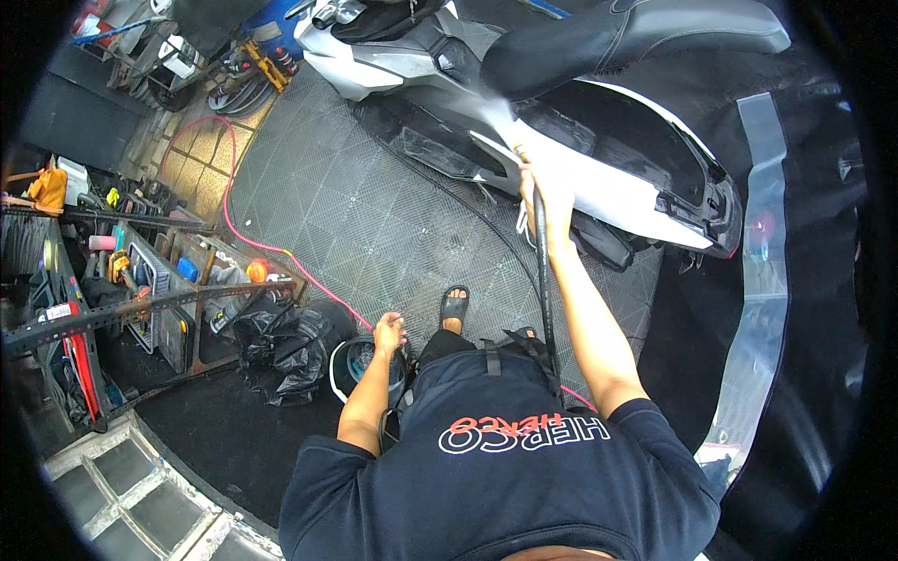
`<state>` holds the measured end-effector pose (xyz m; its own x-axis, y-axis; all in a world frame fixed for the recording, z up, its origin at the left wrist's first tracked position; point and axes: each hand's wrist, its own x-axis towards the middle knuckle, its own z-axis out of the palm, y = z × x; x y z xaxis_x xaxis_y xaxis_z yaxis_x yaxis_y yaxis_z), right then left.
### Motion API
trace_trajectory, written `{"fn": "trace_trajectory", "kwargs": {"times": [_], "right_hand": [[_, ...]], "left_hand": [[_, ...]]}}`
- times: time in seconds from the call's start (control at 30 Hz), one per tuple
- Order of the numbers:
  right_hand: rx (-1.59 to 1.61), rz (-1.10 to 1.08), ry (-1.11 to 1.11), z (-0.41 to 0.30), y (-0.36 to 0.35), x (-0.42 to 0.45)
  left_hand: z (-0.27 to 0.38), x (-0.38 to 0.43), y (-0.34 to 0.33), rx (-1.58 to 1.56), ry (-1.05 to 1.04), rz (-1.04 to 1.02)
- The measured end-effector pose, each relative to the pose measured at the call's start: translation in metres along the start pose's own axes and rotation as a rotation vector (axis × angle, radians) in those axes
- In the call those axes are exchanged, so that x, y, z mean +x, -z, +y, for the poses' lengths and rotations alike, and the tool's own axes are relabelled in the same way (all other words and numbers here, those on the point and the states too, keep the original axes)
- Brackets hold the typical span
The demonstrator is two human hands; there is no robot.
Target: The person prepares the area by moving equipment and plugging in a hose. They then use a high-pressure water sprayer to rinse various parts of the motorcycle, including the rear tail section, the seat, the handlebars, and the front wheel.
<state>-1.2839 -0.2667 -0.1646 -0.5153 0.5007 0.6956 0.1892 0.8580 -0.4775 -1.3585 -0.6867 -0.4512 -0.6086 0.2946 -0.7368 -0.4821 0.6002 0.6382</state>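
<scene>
My right hand [551,200] grips the end of a black hose [541,259] with a brass-coloured nozzle tip [520,149]. Whitish spray leaves the tip towards the white and black body of a motor scooter [603,186]. The scooter's black seat [631,38] extends across the top right. My left hand [388,335] hovers over or beside the rim of a bucket [339,382], fingers curled. Something thin and dark shows at its fingertips, too small to name. Part of the bucket is hidden behind my left forearm.
A pink hose [228,182] snakes over the grey grid floor mat [337,189]. Left of me, a metal shelf rack [161,298] holds tools and bottles, with a black plastic bag [280,357] beside it. A clear plastic strip [761,238] in a black sheet hangs at the right.
</scene>
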Motion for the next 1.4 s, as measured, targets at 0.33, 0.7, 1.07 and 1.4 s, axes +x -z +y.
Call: {"fn": "trace_trajectory", "kwargs": {"times": [0.33, 0.7, 1.07, 1.4], "right_hand": [[0.055, -0.055, -0.092, 0.013, -0.02, -0.062], [-0.174, -0.043, -0.359, 0.005, 0.059, -0.139], [-0.192, -0.047, -0.509, -0.014, 0.158, -0.165], [-0.174, 0.298, -0.766, -0.032, 0.218, -0.179]], "left_hand": [[-0.014, 0.014, 0.016, -0.052, 0.045, 0.014], [-0.006, 0.052, -0.004, 0.349, -0.096, -0.059], [0.13, 0.054, -0.051, 0.772, -0.432, -0.01], [0.123, 0.101, -0.088, 0.972, -0.29, -0.113]]}}
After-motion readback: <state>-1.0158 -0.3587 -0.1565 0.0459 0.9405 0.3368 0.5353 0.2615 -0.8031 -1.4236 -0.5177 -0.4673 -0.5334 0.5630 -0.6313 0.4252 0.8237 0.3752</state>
